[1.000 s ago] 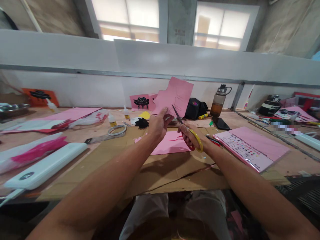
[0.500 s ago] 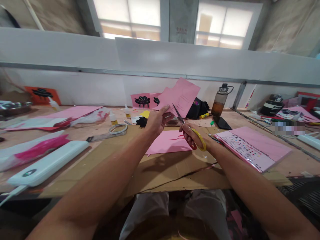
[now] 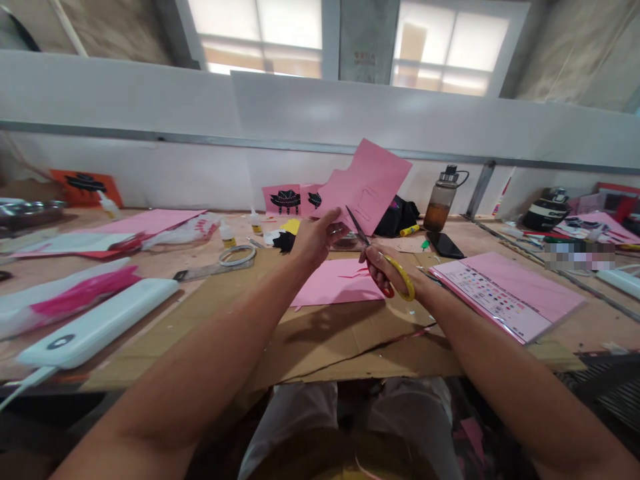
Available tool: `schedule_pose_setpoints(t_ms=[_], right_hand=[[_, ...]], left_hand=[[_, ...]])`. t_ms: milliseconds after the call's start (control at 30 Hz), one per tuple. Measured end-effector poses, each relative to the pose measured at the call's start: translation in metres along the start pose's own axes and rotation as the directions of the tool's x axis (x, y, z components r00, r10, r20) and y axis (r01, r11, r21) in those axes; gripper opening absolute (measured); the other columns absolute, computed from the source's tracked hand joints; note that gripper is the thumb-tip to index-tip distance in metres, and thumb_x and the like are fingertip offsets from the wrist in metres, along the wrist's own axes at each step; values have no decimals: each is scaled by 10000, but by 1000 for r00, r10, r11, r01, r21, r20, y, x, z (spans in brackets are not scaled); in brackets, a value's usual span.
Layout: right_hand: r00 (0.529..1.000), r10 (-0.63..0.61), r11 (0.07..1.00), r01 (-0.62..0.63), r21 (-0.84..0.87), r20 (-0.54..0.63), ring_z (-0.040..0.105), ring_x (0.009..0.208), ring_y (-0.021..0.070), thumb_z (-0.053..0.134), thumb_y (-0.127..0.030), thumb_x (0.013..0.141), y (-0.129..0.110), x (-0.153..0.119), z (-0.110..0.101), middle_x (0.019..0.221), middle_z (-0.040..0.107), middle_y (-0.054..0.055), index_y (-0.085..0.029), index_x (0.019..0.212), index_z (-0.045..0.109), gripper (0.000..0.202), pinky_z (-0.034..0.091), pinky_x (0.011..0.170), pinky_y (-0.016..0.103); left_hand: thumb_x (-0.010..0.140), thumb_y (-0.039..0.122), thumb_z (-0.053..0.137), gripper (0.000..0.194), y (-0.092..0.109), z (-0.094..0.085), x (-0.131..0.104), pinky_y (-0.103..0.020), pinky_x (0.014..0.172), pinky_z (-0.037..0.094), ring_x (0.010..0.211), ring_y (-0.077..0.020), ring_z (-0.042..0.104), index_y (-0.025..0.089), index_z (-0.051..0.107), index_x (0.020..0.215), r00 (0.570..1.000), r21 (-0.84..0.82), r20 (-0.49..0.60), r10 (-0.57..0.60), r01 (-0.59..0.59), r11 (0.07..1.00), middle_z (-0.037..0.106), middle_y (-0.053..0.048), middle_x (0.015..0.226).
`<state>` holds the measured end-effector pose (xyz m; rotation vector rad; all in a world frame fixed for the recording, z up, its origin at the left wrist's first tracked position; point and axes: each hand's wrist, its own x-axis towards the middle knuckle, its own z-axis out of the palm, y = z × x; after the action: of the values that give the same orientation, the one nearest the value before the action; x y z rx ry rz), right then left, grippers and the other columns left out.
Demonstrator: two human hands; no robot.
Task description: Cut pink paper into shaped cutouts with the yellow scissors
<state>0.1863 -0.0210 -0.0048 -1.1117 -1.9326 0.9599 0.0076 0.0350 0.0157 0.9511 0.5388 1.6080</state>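
My left hand (image 3: 320,240) grips a pink sheet of paper (image 3: 377,183) by its lower left side and holds it up above the table. The sheet has a curved cut edge on the left and a drawn outline near its lower right. In my right hand (image 3: 383,267) is a pair of scissors (image 3: 403,277) with yellow and red handles. Their blades point up and left, against the lower part of the sheet. Whether the blades are parted is hard to see. Under both hands, another pink sheet (image 3: 330,290) with narrow pink scraps lies on brown cardboard (image 3: 320,347).
To the right lies a pack of pink paper (image 3: 520,287), with a phone (image 3: 445,245) and a water bottle (image 3: 443,200) behind it. On the left are a white lamp-like device (image 3: 100,323), a tape roll (image 3: 237,256) and glue bottles (image 3: 227,235). Black cutouts (image 3: 286,201) stand at the back.
The raised pink sheet has tilted and moved slightly up and to the right. Both hands stay almost in place, the scissors still at the sheet.
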Motion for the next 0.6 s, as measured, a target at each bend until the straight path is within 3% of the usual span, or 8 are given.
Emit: schedule_pose_setpoints(t_ms=[300, 600], right_hand=[[995, 98, 990, -99, 104, 13, 431, 397, 90, 384, -614, 960, -10, -3, 2, 584, 445, -41, -172, 912, 522, 466, 346, 348, 208], [992, 37, 996, -47, 78, 122, 434, 361, 83, 330, -729, 924, -10, -5, 1, 549, 455, -58, -181, 898, 502, 575, 373, 328, 205]], left_hand=[[607, 193, 811, 171, -3, -1, 7, -295, 607, 548, 592, -147, 629, 150, 668, 691, 999, 42, -29, 14, -13, 999, 687, -65, 684], [644, 135, 738, 122, 6, 0, 1, -296, 612, 565, 534, -139, 627, 120, 631, 700, 994, 157, -91, -66, 79, 984, 653, -38, 642]])
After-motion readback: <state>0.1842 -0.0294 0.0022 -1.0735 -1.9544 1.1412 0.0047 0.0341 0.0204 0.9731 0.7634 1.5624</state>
